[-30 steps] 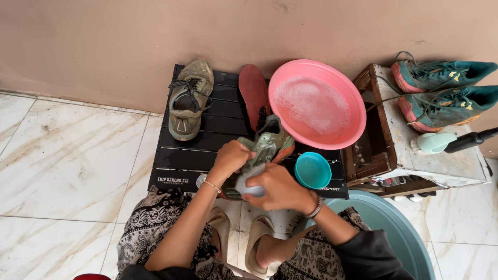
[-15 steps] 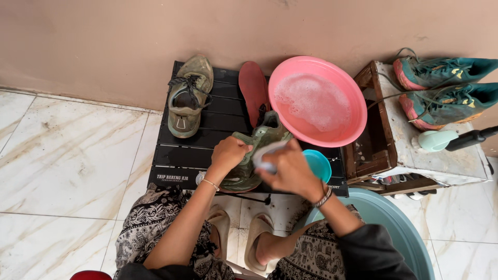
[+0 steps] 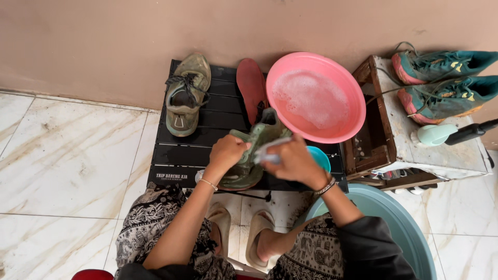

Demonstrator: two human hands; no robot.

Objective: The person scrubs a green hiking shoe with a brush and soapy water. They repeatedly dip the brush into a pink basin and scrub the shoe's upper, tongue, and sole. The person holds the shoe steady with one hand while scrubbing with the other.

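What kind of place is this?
Probably a home porch or yard corner used for washing shoes: marble-look floor tiles, a pink basin of soapy water, and teal shoes on a worn stand.

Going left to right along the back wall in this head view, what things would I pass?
Muddy green shoe → red insole → pink basin of soapy water → wooden crate → pair of teal sneakers.
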